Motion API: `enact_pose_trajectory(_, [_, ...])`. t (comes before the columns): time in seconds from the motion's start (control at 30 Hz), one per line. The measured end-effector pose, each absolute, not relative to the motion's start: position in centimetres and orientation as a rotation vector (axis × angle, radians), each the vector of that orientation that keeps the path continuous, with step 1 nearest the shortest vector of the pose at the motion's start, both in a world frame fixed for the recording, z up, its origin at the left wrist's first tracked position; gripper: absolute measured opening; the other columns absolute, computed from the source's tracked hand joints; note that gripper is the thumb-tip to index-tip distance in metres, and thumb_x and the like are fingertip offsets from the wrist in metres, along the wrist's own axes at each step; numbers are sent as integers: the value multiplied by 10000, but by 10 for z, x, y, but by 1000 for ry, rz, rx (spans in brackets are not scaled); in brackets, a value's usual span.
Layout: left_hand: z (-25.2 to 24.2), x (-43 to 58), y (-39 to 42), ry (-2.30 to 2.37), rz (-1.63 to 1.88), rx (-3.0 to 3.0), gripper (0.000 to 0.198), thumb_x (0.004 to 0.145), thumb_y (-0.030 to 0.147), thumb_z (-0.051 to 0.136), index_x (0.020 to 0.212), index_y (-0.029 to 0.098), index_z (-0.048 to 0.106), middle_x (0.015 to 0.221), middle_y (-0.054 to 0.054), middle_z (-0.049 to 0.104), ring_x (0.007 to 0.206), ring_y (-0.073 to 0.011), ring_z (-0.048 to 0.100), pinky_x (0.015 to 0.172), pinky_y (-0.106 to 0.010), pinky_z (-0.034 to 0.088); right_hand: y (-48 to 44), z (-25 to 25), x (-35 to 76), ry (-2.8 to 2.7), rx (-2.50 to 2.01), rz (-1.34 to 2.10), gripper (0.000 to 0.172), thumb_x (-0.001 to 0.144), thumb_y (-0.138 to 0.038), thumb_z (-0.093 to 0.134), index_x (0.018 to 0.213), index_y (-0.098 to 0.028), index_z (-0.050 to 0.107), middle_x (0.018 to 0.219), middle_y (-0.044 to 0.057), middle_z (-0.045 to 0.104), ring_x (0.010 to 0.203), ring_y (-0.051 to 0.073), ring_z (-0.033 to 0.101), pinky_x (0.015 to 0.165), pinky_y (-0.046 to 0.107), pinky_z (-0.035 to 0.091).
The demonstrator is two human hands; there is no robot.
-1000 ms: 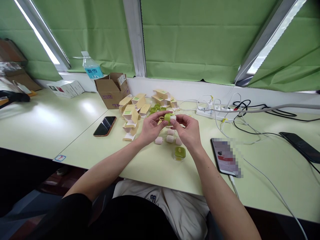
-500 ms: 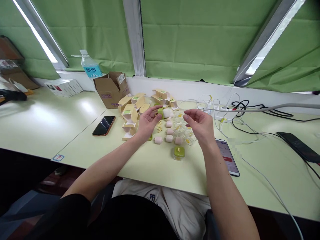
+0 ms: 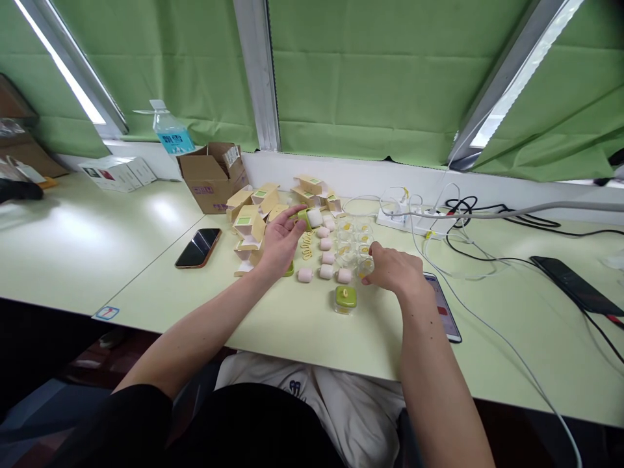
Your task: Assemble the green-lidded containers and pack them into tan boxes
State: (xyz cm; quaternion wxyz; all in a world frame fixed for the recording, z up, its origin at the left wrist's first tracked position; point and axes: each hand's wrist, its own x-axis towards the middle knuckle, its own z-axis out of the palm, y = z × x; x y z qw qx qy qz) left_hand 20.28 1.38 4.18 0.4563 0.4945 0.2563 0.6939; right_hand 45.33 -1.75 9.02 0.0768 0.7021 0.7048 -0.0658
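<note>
In the head view, the left hand (image 3: pixel 281 244) is near the middle of the frame, its fingers (image 3: pixel 289 214) pinching a green lid (image 3: pixel 304 218) just above the surface (image 3: pixel 273 322); a white plug (image 3: pixel 314 217) sits against the lid's right side. The long axis of this held pair runs roughly across the frame, the white end facing right, toward the clear containers. The right hand (image 3: pixel 396 269) is right of centre and lower in the frame, its thumb and forefinger spread around the edge of the nearest clear container (image 3: pixel 365 267); whether they are closed tight on it I cannot tell. That container lies to the left of the right palm, immediately at the fingertips, and below and to the right of the lid and plug, so the right hand is clearly the nearer one. Its own axis is too blurred by transparency to read. More clear containers (image 3: pixel 346 235) stand behind it, toward the top of the frame, with pale cylinders (image 3: pixel 325 272) to their left and yellow rings (image 3: pixel 307 246) beyond those. A green-lidded jar (image 3: pixel 346 299) stands apart, nearer the bottom of the frame, and opened cartons (image 3: pixel 249 223) crowd the area left of the left hand's fingers.
</note>
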Motion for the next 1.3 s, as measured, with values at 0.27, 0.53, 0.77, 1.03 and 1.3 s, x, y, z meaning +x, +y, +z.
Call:
enact_pose_trajectory(0.27, [45, 205, 9, 621, 1700, 1234, 594, 800, 567, 1014, 1239, 217, 823, 723, 22, 688, 772, -134, 684, 758, -254, 539, -23, 93, 484, 2836, 2166, -598, 389, 920, -317, 768, 1299, -278, 689, 1253, 100, 763, 1147, 317, 751, 1010, 499, 608])
enact_pose_trajectory(0.53, [43, 210, 1, 657, 1679, 1455, 528, 871, 556, 963, 1269, 231, 839, 1088, -85, 838, 913, -168, 751, 831, -289, 603, -19, 88, 451, 3328, 1731, -1697, 650, 882, -405, 852, 1483, -314, 621, 1261, 69, 686, 1031, 230, 736, 919, 432, 655])
enact_pose_trajectory(0.77, [43, 210, -2, 730, 1645, 1621, 509, 920, 577, 907, 1292, 234, 854, 1314, -134, 841, 1074, -231, 780, 949, -362, 635, -14, 84, 440, 3235, 1756, -1925, 735, 763, -487, 956, 1387, -296, 617, 1178, 66, 810, 1079, 267, 774, 908, 412, 640])
enact_pose_trajectory(1.03, [39, 211, -4, 794, 1573, 1690, 521, 936, 599, 875, 1317, 244, 852, 1336, -134, 843, 1122, -258, 795, 997, -394, 641, -16, 81, 428, 3184, 1737, -2062, 721, 768, -528, 965, 1361, -290, 630, 1095, 40, 830, 982, 241, 783, 914, 417, 649])
enact_pose_trajectory(1.3, [41, 211, -7, 827, 1576, 1813, 451, 979, 544, 837, 1325, 255, 858, 1344, -115, 852, 1168, -277, 807, 1040, -422, 632, -16, 82, 426, 3195, 1753, -2126, 721, 776, -548, 963, 1356, -295, 618, 1181, 79, 854, 1088, 280, 806, 996, 472, 664])
